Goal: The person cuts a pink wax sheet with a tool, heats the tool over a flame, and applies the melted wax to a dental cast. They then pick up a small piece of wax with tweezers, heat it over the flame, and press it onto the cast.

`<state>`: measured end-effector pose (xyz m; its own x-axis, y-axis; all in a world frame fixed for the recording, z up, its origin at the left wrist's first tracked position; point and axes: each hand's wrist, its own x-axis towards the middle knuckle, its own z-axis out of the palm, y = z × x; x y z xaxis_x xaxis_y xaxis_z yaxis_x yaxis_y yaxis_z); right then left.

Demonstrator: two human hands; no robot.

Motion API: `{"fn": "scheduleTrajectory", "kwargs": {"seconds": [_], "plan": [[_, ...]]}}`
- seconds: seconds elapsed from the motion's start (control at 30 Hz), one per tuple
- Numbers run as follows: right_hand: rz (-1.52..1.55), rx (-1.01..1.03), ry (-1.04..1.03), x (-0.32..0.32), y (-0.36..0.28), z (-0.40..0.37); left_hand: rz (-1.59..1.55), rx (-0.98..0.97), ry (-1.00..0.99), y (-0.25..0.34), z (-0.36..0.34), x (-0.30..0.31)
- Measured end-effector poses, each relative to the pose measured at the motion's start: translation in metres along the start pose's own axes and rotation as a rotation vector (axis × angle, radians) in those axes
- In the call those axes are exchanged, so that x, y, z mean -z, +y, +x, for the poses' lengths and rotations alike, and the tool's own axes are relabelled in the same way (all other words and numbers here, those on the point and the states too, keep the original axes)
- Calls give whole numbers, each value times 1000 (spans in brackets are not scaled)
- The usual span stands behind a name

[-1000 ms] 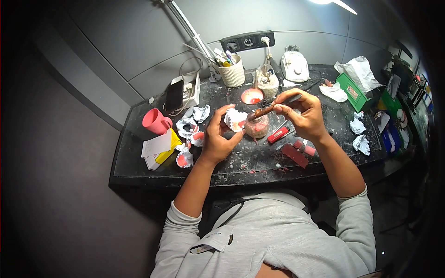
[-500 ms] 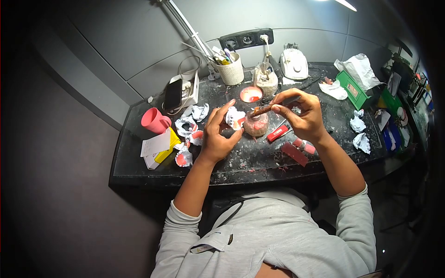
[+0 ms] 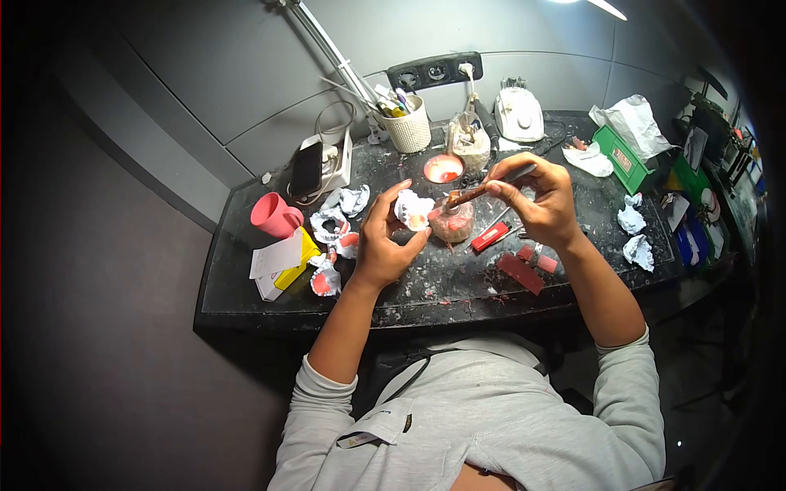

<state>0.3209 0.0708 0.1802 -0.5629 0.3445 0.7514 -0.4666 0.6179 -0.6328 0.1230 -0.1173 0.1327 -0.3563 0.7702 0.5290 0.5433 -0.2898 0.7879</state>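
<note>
Plaster cast (image 3: 413,210), white with a pink patch, is held up over the middle of the counter (image 3: 246,288), just left of a small pinkish jar (image 3: 453,222).

From my remote seat I read the bench left to right. Near the left edge stands a pink cup (image 3: 274,214), and in front of it a yellow box (image 3: 288,268) with a slip of paper on top. Next comes a loose heap of spare casts (image 3: 332,222), with a phone (image 3: 309,168) propped behind them toward the back edge.

My view of the left hand (image 3: 381,241) is clear: thumb and curled fingers grip the cast from below and behind, and the forefinger is raised above it. Behind, at the back edge, are a white pot of tools (image 3: 409,127) and a round pink dish (image 3: 444,169).

The right hand (image 3: 540,204) pinches a wooden-handled tool (image 3: 471,195) between thumb and fingertips. The tool's tip lies over the jar's top, just beside the cast; I cannot tell whether it touches either.

Below that hand lie a red lighter (image 3: 490,237) and dark red wax blocks (image 3: 521,272). A green box (image 3: 622,159) sits toward the right edge.
</note>
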Motion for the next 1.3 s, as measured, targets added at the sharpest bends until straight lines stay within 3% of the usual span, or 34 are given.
{"fn": "scheduleTrajectory", "kwargs": {"seconds": [0.17,0.43,0.7,0.9,1.3], "plan": [[219,-127,180,10,4,4,-118,30,44,2,-1,-3],[96,-245,320,20,12,11,-204,59,84,5,0,-2],[70,-251,284,16,14,9,-191,71,80,4,-1,0],[216,-239,274,25,17,11,-185,42,60,2,-2,0],[294,-180,-2,-8,0,0,-123,46,18,-1,-3,-1]]}}
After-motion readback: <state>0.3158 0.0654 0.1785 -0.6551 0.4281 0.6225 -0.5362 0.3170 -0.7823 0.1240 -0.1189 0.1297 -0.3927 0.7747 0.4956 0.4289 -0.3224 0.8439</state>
